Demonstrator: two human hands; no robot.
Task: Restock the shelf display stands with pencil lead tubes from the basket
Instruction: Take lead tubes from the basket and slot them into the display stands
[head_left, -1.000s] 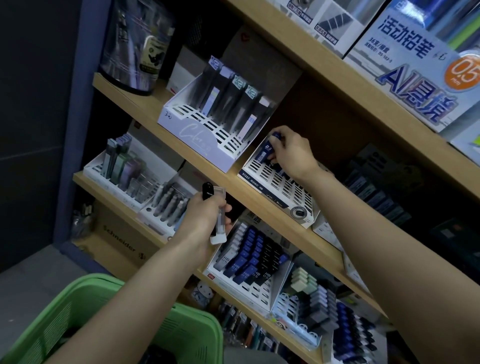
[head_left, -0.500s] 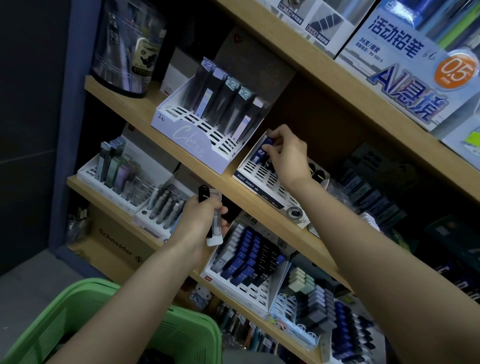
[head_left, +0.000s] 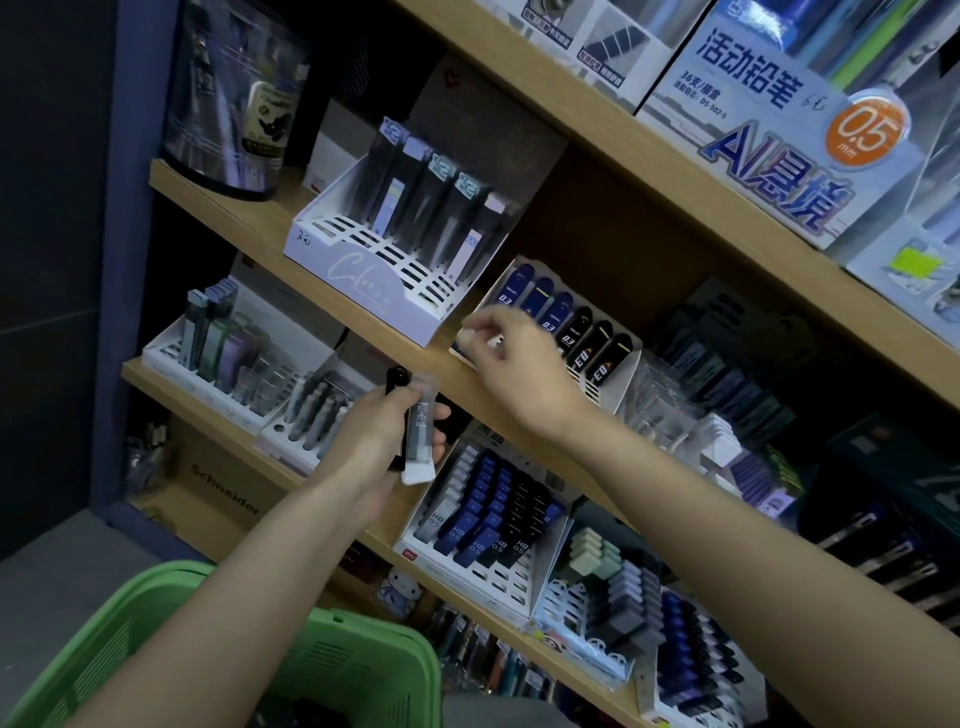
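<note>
- Left hand (head_left: 384, 436): grip clenched around two upright tubes. One is a clear lead tube (head_left: 420, 432) with a white base, and behind it is a black-capped tube (head_left: 397, 378). Both are held in front of the shelf (head_left: 244, 218) edge, not in any stand.
- Right hand (head_left: 524, 364): blurred, fingers loosely bent, grip released as far as can be seen. It hovers just in front of the slotted stand (head_left: 629, 364), whose back row holds dark tubes marked 03.
- Basket (head_left: 374, 649): green, low in view beneath the left forearm; its contents lie in shadow.
- Step in hand, as judged: passing one tube from the left hand to the right for slotting.
- Technique:
  - Pinch a single tube near its cap, so that the other sits secure in the left palm.
  - Match the printed grade to the stand. The clear tube reads 0.5, so the 03 stand looks unsuitable. The white stand (head_left: 358, 283) of tall tubes nearby may fit better.
  - Enter the slot base first, upright, with the label facing outward.
</note>
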